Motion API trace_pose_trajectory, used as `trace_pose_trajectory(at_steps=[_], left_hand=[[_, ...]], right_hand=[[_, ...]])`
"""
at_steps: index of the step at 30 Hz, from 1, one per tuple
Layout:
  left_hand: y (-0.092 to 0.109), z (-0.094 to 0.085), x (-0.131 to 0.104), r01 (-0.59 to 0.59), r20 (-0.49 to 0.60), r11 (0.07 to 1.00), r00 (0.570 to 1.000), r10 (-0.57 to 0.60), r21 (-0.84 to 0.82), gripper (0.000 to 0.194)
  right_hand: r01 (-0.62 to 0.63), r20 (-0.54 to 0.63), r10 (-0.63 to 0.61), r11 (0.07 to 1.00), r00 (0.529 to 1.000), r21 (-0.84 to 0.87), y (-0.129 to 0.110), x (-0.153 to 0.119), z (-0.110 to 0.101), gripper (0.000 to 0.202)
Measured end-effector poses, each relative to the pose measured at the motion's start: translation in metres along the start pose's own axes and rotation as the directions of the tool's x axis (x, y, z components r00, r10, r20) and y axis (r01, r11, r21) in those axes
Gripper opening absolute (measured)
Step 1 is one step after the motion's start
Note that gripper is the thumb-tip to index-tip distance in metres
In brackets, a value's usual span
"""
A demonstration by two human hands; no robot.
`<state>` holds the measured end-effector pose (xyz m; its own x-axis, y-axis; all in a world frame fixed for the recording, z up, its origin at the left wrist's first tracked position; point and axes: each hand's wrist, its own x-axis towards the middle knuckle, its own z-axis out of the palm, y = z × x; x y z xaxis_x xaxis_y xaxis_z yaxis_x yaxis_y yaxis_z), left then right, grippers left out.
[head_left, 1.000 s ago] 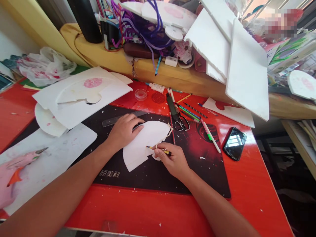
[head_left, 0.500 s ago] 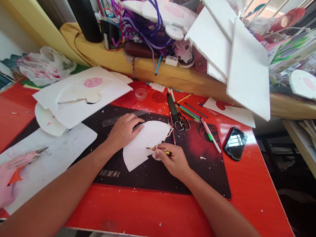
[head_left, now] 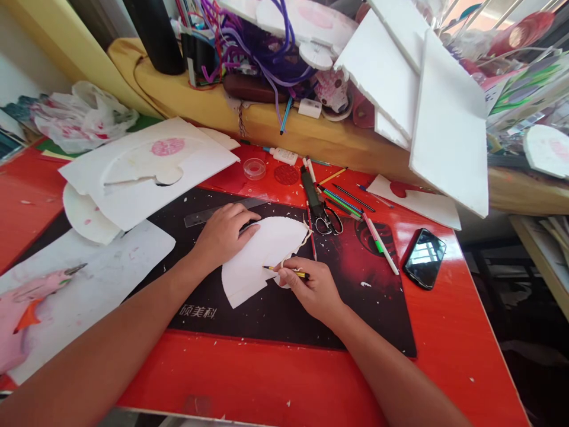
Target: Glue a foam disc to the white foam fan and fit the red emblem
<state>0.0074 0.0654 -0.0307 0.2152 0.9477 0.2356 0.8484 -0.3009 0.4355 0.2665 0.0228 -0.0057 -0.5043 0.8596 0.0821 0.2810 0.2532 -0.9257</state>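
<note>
A fan-shaped white foam sheet lies on the black desk mat. My left hand rests flat at its upper left edge, thumb on the sheet, fingers stretched out and apart from one another at the thumb. In my right hand is a yellow-and-black pencil, pinched between thumb and fingers, its tip at the sheet's surface near the middle. A pale cord runs along the sheet's right edge down to my right hand. Part of the sheet's lower right is hidden behind that hand.
A clear ruler lies behind my left hand. Scissors, several pens and a phone are to the right. On the left are a pink glue gun and foam boards. More boards lean at the back.
Both hands, the pencil and the foam sheet look almost the same as before. The view has shifted only very slightly.
</note>
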Motion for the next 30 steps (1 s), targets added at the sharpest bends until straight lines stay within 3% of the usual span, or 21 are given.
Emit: trace_pose_trajectory(at_steps=[12,30], left_hand=[[-0.0012,0.0013,-0.0006,0.005,0.001,1.000,1.000,-0.005,0.002,0.033],[-0.0008,0.0010,-0.0002,0.005,-0.002,1.000,1.000,-0.005,-0.006,0.032]], right_hand=[[0.002,-0.023,-0.001,1.000,1.000,0.028,0.0015,0.0000,0.0004,0.029],[0.001,0.031,-0.001,1.000,1.000,0.007,0.0003,0.0000,-0.0020,0.036]])
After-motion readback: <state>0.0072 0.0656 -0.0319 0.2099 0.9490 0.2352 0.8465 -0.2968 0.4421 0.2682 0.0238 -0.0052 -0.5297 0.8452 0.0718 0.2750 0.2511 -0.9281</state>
